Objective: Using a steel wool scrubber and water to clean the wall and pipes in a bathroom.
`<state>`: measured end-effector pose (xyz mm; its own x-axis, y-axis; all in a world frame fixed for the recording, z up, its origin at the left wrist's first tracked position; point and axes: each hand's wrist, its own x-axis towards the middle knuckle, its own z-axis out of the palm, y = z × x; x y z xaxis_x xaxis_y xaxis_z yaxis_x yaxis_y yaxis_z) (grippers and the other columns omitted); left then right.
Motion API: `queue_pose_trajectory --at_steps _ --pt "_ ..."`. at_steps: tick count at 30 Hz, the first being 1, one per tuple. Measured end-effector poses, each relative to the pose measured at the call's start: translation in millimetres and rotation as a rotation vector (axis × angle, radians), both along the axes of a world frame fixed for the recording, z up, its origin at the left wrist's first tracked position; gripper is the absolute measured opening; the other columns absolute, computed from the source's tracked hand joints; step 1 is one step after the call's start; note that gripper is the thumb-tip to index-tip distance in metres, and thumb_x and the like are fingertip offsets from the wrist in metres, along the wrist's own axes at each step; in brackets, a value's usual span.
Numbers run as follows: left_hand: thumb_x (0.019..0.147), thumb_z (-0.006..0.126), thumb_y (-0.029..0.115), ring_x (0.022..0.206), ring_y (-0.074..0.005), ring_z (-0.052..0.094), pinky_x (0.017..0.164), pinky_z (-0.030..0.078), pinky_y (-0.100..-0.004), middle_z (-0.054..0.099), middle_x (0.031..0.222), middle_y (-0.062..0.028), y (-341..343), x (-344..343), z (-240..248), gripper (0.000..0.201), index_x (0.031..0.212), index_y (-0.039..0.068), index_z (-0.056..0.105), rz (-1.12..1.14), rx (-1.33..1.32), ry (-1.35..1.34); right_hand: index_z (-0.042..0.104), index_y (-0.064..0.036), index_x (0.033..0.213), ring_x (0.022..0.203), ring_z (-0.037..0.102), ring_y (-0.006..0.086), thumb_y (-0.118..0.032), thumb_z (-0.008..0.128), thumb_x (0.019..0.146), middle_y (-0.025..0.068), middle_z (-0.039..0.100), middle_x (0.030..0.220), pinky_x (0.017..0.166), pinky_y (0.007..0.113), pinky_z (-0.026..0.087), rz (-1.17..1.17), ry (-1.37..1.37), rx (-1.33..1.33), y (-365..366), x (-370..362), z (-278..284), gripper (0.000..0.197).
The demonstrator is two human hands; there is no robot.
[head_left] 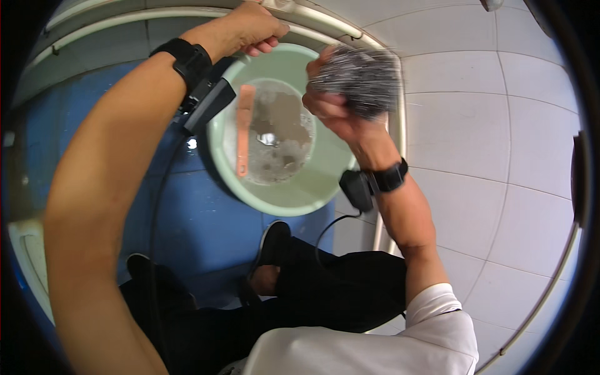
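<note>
My left hand [257, 30] is at the white pipes by the far rim of a pale green basin [250, 195]. Its fingers are curled; whatever they hold, if anything, is hidden. My right hand [331, 103] is closed on a dark grey bundle streaked with white [362, 81], raised over the basin's right side. Motion smears the bundle, so I cannot tell its kind. Cloudy, foamy water [281, 159] lies in the basin. An orange-pink long-handled brush or scraper [244, 134] leans along the basin's left inner side, its wider end away from me.
White pipes [156, 12] run along the far wall and down the right side. White tiles [456, 137] cover the right wall. The basin stands on a wet blue surface [181, 219], near my shoes [275, 240]. Black devices with cables [209, 106] are strapped to both wrists.
</note>
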<state>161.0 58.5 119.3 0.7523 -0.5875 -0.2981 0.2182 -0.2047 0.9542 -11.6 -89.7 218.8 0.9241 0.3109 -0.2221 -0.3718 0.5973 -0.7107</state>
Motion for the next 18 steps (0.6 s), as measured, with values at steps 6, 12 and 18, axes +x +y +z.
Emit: queue_pose_trajectory --at_steps 6,12,18 --pt "0.096 0.071 0.030 0.062 -0.0076 0.061 0.053 0.050 -0.0231 0.066 0.075 -0.0011 20.0 2.5 15.0 0.026 0.088 0.005 0.068 -0.029 0.101 0.041 0.063 0.0035 0.089 0.065 0.066 0.0283 -0.028 0.049 0.096 0.0161 0.066 0.073 0.053 0.042 0.049 0.032 0.360 -1.450 -105.0 -2.3 -135.8 0.035" --pt "0.092 0.073 0.028 0.060 -0.0098 0.062 0.054 0.053 -0.0249 0.066 0.072 -0.0026 14.1 -3.7 7.4 0.026 0.084 0.003 0.071 -0.161 0.189 -0.085 0.059 0.0040 0.105 0.090 0.066 0.0500 -0.022 0.060 0.092 0.0324 0.066 0.098 0.079 0.057 0.054 0.154 -0.126 -2.072 -111.9 -30.4 -200.0 0.029" --pt "0.084 0.079 0.035 0.074 -0.0278 0.071 0.073 0.057 -0.0404 0.074 0.081 -0.0148 -29.4 -42.2 -5.0 0.034 0.093 0.003 0.079 -0.473 0.402 -0.429 0.057 -0.0089 0.125 0.100 0.065 0.0495 -0.015 0.060 0.092 0.0291 0.061 0.119 0.086 0.055 0.055 0.537 -0.485 -1.821 -21.6 -59.1 -202.0 0.034"
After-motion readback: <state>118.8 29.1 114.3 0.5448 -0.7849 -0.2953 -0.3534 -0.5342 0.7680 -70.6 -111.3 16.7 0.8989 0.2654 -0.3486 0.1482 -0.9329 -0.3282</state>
